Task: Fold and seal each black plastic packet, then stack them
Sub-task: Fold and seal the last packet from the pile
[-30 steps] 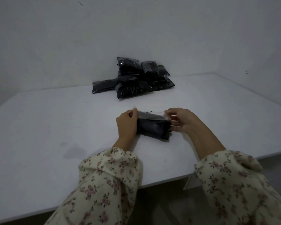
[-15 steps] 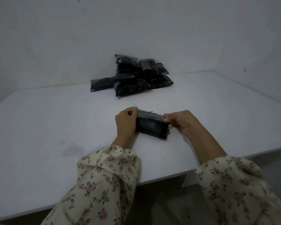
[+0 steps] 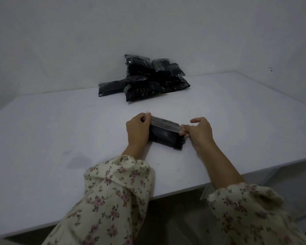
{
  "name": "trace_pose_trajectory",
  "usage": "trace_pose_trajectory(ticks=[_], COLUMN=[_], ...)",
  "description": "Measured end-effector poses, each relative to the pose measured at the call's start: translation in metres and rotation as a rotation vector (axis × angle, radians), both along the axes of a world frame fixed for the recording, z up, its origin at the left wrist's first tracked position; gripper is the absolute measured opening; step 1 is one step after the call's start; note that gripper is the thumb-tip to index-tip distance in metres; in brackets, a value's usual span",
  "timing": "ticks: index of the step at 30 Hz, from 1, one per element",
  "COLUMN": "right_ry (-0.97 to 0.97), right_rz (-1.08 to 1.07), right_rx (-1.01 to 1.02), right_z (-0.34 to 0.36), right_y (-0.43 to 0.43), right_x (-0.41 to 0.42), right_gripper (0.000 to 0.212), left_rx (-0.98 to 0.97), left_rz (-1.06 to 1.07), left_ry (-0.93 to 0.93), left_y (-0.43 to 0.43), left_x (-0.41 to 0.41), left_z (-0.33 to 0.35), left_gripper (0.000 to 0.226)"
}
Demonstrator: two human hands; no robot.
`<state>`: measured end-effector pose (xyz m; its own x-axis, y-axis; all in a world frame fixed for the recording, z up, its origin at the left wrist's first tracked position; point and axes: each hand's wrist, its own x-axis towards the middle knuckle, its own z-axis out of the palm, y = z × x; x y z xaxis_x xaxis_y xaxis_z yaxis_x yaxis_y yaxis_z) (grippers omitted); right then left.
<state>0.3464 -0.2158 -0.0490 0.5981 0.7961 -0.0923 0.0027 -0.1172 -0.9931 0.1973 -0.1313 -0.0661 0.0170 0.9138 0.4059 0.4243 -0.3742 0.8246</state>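
While the black packet (image 3: 163,137) lies on the white table (image 3: 60,131) near its front edge, both hands grip it, one at each end. The left hand (image 3: 137,129) has its fingers curled round the packet's left end and pinches the corner of the pale, see-through flap (image 3: 166,125) that runs along the top. The right hand (image 3: 199,129) pinches the flap's other end between thumb and fingers, with one finger lifted. The packet's filling is dark; what it is cannot be told. Well apart, at the table's far edge against the wall (image 3: 148,23), sits a heap of glossy black packets (image 3: 148,80), their contents equally dark, with one packet (image 3: 111,88) lying flat at the heap's left side. Floral sleeves (image 3: 117,191) cover both forearms.
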Motion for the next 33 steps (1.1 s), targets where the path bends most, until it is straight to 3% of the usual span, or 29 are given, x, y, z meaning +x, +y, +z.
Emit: trace_pose_trajectory(ticks=[4, 11, 17, 22, 26, 31, 33], right_ry=[-0.219, -0.830, -0.795, -0.742, -0.804, -0.536, -0.544], right_rz=[-0.027, -0.120, -0.059, -0.184, -0.036, -0.036, -0.052], right_rx=[-0.041, -0.267, -0.309, -0.166, -0.244, -0.124, -0.044], right_z=[-0.001, -0.013, -0.014, -0.017, -0.021, -0.014, -0.012], right_y=[-0.003, -0.006, -0.015, -0.014, -0.013, -0.007, -0.009], right_x=[-0.007, -0.013, -0.003, -0.006, -0.006, 0.002, -0.005], right_gripper=[0.027, 0.028, 0.024, 0.015, 0.038, 0.024, 0.024], left_rx=[-0.002, -0.008, -0.020, -0.030, -0.025, -0.008, -0.006], left_rz=[0.012, 0.013, 0.008, 0.012, 0.011, 0.006, 0.001], left_ry=[0.010, 0.028, 0.013, -0.018, -0.012, -0.038, -0.041], left_y=[0.001, 0.002, 0.000, 0.002, 0.002, 0.000, 0.000], left_x=[0.001, 0.000, 0.001, 0.000, 0.000, 0.000, -0.001], left_z=[0.001, 0.001, 0.001, -0.001, 0.000, -0.001, -0.001], left_gripper=[0.047, 0.046, 0.044, 0.039, 0.040, 0.040, 0.040])
